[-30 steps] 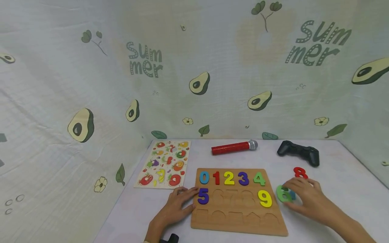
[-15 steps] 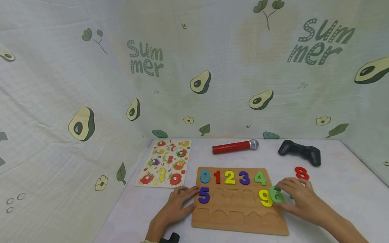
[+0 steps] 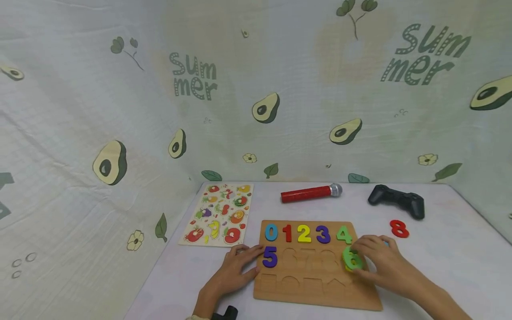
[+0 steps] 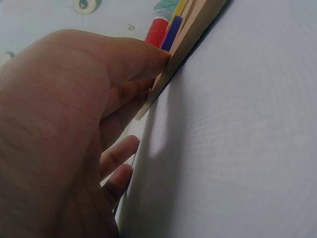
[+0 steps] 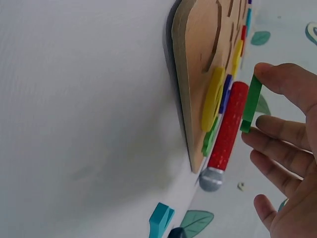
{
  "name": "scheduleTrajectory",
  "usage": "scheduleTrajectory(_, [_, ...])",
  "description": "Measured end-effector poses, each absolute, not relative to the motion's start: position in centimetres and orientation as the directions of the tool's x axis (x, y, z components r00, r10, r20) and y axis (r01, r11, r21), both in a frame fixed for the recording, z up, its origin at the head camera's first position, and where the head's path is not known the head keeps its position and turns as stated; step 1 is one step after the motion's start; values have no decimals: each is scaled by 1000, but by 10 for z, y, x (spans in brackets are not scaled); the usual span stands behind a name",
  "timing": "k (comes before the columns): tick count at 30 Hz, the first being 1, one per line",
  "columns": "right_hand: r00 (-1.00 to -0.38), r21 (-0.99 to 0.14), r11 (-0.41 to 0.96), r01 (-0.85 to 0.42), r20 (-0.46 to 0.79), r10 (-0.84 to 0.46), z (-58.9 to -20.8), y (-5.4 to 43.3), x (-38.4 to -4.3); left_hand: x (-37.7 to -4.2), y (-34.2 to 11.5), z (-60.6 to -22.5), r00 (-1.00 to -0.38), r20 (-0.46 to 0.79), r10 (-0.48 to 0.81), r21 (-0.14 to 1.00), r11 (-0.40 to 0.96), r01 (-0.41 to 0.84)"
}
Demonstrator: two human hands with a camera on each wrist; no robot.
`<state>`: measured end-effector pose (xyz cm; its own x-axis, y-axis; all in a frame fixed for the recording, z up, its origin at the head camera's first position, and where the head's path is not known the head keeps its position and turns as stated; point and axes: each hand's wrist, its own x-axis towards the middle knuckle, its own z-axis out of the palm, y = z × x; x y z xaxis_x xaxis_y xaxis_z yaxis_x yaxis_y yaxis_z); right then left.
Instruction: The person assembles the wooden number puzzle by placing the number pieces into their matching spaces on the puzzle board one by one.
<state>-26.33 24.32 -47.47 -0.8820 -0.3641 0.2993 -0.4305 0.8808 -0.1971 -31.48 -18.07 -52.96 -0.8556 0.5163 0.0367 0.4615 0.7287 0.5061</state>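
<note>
My right hand (image 3: pixel 386 264) pinches a green number 6 piece (image 3: pixel 346 258) between thumb and fingertips. The piece is held above the right side of the wooden number puzzle board (image 3: pixel 308 284), over the yellow 9 (image 5: pixel 213 99), which it mostly hides in the head view. In the right wrist view the green 6 (image 5: pixel 251 104) appears edge-on, apart from the board. At the board's left edge rests my left hand (image 3: pixel 236 272), its thumb touching the edge and its fingers loosely bent, near the purple 5 (image 3: pixel 270 258). Numbers 0 to 4 fill the top row.
A red 8 (image 3: pixel 399 229) lies right of the board, and a blue piece (image 5: pixel 159 220) sits partly hidden behind my right hand. Farther back are a red microphone (image 3: pixel 306 194), a black game controller (image 3: pixel 396 201) and a fruit puzzle board (image 3: pixel 218 215). A printed cloth hangs behind.
My right hand has lifted the green 6 from the table right of the board and carried it left, over the yellow 9. My left hand has stayed at the board's left edge.
</note>
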Motion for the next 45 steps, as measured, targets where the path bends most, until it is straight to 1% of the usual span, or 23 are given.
scheduleTrajectory(10, [-900,-224,882,-415,243,-361,-473,228,-266,-313,-180,-527,-856,42,516,511,725,462])
scheduleTrajectory(22, [-900,-251,871,-423,225,-372,-475,209,-271,-314,-181,-530,-856,37,516,506,729,461])
scheduleTrajectory(38, [-857,-254,823,-508,251,-451,-477,187,-280,-313,-182,-530,-854,46,518,490,733,471])
scheduleTrajectory(45, [-844,-280,798,-533,238,-480,-478,174,-286,-314,-181,-532,-852,51,521,501,725,473])
